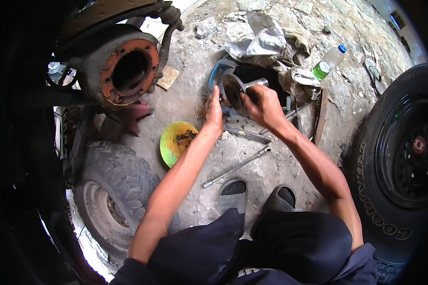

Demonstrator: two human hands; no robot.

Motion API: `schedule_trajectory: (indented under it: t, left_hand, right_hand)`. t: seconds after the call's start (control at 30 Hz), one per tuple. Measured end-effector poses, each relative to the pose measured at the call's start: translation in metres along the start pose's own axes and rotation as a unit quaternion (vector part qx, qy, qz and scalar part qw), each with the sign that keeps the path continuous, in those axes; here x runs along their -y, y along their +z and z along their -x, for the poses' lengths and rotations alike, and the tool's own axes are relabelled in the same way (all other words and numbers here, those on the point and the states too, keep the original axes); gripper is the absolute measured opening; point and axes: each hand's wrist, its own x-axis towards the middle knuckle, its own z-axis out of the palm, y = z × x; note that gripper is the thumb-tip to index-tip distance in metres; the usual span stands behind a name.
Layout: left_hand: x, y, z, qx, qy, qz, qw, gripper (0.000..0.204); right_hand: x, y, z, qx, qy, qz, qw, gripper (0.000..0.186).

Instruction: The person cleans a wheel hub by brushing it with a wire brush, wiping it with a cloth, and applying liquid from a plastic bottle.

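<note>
My right hand is closed on a round, flanged metal part with a dark centre and a bright cylindrical body. It holds the part over a blue container with a dark inside. My left hand is upright at the part's left, fingers stretched out; I cannot tell whether it touches the flange. Below lie a long metal bar and another dark bar. A green-yellow dish with dark bits in it is left of my left forearm.
At upper left hangs a greasy hub housing with an orange flange. Tyres stand at lower left and right. Cloth sacks, a bottle, a loose sandal and long tools lie on the rough floor.
</note>
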Motion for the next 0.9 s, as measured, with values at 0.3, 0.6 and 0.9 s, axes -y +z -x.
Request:
schedule_trajectory:
  t: [0.3,0.6,0.9]
  left_hand:
    - [0.025,-0.014,0.027,-0.021,-0.060,0.200,0.978,0.067]
    - [0.022,-0.030,0.045,0.135,-0.010,0.364,0.921,0.064]
    - [-0.054,-0.004,0.098,0.078,0.005,0.323,0.943,0.077]
  right_hand:
    - [0.039,0.018,0.074,0.144,-0.185,0.156,0.960,0.017]
    - [0.072,-0.007,0.066,0.023,-0.265,0.078,0.961,0.031]
    - [0.001,-0.032,0.037,0.052,0.275,-0.412,0.867,0.051]
